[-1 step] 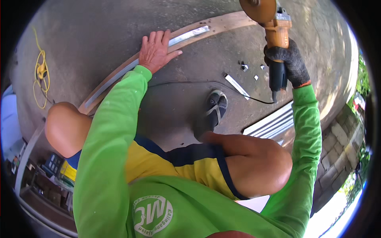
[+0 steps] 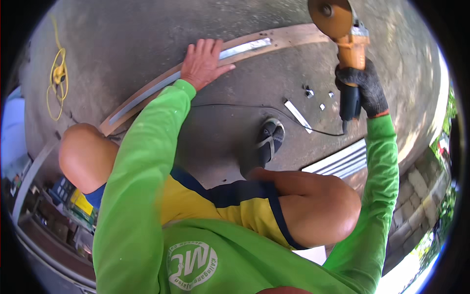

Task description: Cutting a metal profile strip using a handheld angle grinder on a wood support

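My bare left hand (image 2: 200,67) lies flat with its fingers spread on a shiny metal strip (image 2: 246,48), pressing it against a long wooden board (image 2: 296,36) on the floor. Near the far right, my right hand (image 2: 371,90), in a dark knit glove, is wrapped round the body of an orange and black angle grinder (image 2: 351,55). The grinder's round disc (image 2: 331,18) is up at the picture's top edge, apart from the strip. Its black cord (image 2: 264,106) runs from the handle's end leftward across the floor.
A short metal offcut (image 2: 297,116) and small metal scraps (image 2: 308,92) lie left of the grinder. Several metal lengths (image 2: 338,159) rest beside my right forearm. A yellow extension cord (image 2: 59,74) is at far left. My sandalled foot (image 2: 271,137) stands between my arms.
The whole view has shifted slightly, so most things appear a little further right and lower. My left hand stays on the strip, and my right hand keeps its hold on the grinder.
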Demonstrator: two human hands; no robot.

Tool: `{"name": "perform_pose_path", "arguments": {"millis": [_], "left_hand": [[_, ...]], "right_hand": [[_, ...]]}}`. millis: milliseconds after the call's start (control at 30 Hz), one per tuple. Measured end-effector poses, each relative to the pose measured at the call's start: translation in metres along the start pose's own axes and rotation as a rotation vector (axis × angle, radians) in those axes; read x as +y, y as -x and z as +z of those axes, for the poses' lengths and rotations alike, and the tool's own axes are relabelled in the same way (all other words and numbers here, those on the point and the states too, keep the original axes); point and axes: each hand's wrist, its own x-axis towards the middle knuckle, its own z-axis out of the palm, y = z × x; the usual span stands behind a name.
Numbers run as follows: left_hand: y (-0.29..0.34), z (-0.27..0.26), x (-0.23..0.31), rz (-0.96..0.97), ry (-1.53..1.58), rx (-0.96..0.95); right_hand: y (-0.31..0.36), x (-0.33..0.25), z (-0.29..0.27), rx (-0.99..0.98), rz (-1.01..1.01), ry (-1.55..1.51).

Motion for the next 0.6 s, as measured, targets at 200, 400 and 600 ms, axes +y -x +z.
{"name": "perform_pose_path", "arguments": {"millis": [200,400,600], "left_hand": [[-0.002,-0.003,-0.001,0.14,-0.033,0.072],[0.017,0.017,0.019,0.24,0.104,0.051],[0.043,0.005,0.001,0.212,0.051,0.103]], "right_hand": [[-0.035,0.013,-0.039,-0.115,-0.055,-0.07],[-0.016,0.034,-0.058,-0.097,0.001,-0.116],[0.001,0.049,-0.028,-0.099,-0.058,-0.014]]}}
